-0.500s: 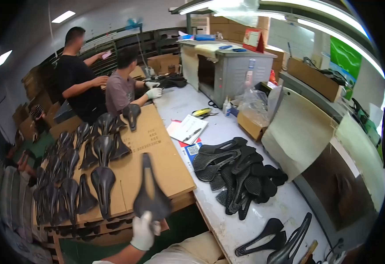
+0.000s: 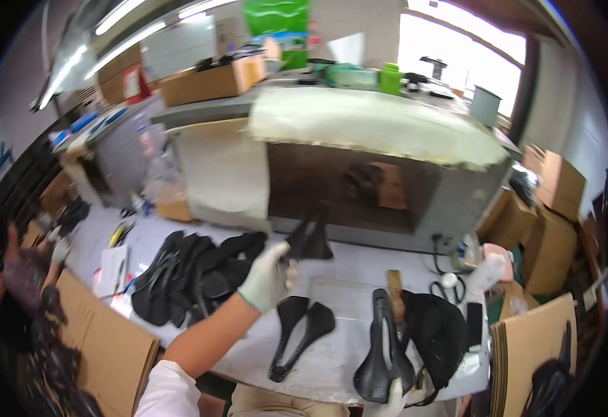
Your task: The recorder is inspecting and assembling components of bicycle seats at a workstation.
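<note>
My left hand [image 2: 268, 279], in a white glove, reaches across the table. Its fingers are closed at the wide end of a black bicycle saddle [image 2: 311, 242], which is held up before the opening of a grey box. My right hand [image 2: 390, 400], gloved too and partly cut off by the lower edge, grips the wide rear of another black saddle [image 2: 380, 354] with a long central slot. Between the hands, a thin black saddle cover [image 2: 300, 333] with a V-shaped gap lies on the table. Left of it is a pile of black mesh-patterned saddle pieces [image 2: 196, 274].
The grey box [image 2: 450, 208] with its cloth flap [image 2: 380, 125] stands behind the table. A black cloth bundle [image 2: 437, 337], a wooden strip [image 2: 395, 295] and scissors [image 2: 448, 286] lie at right. Cardboard [image 2: 102, 333] bears saddles at left. A co-worker's gloved hand [image 2: 59, 249] shows far left.
My view has swung right, from the saddle-covered cardboard to the table and grey box. The left hand has carried its saddle over the table; the right hand has come into view on another saddle.
</note>
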Tool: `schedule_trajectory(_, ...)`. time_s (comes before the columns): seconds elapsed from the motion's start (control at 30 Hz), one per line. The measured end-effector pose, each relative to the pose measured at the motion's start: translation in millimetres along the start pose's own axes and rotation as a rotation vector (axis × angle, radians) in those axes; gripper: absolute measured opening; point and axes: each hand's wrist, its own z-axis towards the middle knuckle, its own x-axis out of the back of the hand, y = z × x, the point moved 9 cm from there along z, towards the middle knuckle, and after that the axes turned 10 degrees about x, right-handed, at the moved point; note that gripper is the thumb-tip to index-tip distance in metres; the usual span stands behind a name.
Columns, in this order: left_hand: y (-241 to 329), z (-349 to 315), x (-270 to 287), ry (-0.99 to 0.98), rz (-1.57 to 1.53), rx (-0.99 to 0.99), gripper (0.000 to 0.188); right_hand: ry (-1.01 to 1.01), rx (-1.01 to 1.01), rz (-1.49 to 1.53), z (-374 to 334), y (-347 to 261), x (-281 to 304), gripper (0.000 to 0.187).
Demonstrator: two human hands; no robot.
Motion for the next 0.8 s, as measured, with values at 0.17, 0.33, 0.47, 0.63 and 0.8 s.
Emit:
schedule_trajectory(0.17,47.2,106.3,-7.1,-0.026,-0.084,-0.089,0.036,0.081,0.026,-0.091,-23.6,-19.7,13.0,0.042)
schedule_trajectory(0.33,9.5,72.6,14.5,-0.101,0.050,-0.092,0.050,0.024,-0.098,-0.112,-27.0,-7.8,36.1,0.040)
schedule_trajectory(0.47,-23.4,-20.0,8.5,-0.078,0.883,-0.228,0.032,-0.227,-0.331,-0.274,-46.8,4.4,12.4,0.053)
schedule_trajectory(0.63,-90.9,-100.1,-5.9,-0.385,2.217,-0.815,0.025,-0.289,-0.594,-0.081,-77.8,19.7,-6.0,0.036)
schedule_trajectory(0.8,-78.1,-113.0,11.1,-0.283,2.082,-0.834,0.023,-0.340,-0.628,-0.118,-101.8,39.4,-2.7,0.049)
